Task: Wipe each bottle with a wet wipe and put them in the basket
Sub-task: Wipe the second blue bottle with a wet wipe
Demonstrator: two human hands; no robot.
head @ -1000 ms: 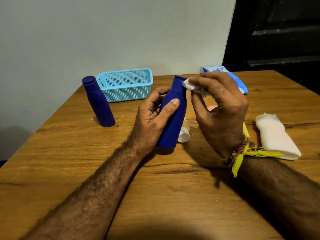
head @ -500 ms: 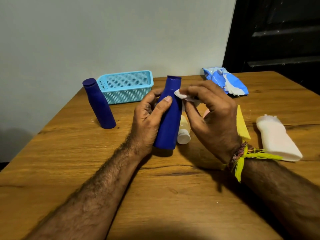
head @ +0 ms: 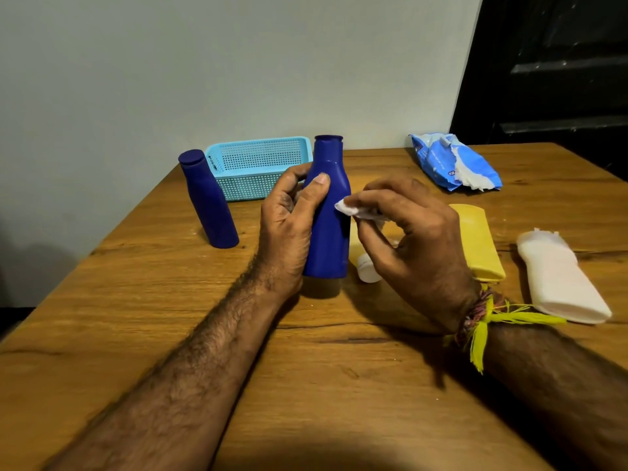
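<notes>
Head view:
- Your left hand (head: 289,229) grips the held bottle (head: 328,215), thumb across its front, fingers curled behind; it stands upright, its base just above the table (head: 170,334).
- Your right hand (head: 407,239) pinches a white wipe (head: 353,209) and presses it against the right side of that bottle.
- A second blue bottle (head: 207,198) stands upright to the left, just beside the basket (head: 258,164).
- The basket sits at the far edge near the wall.
- A yellow bottle (head: 479,243) and a white bottle (head: 560,280) lie on your right; a small white-capped bottle (head: 367,266) lies partly hidden behind your right hand.
- The wipes pack (head: 455,161) lies far right, open; its print is too small to read.
- No bottle shows a readable label.
</notes>
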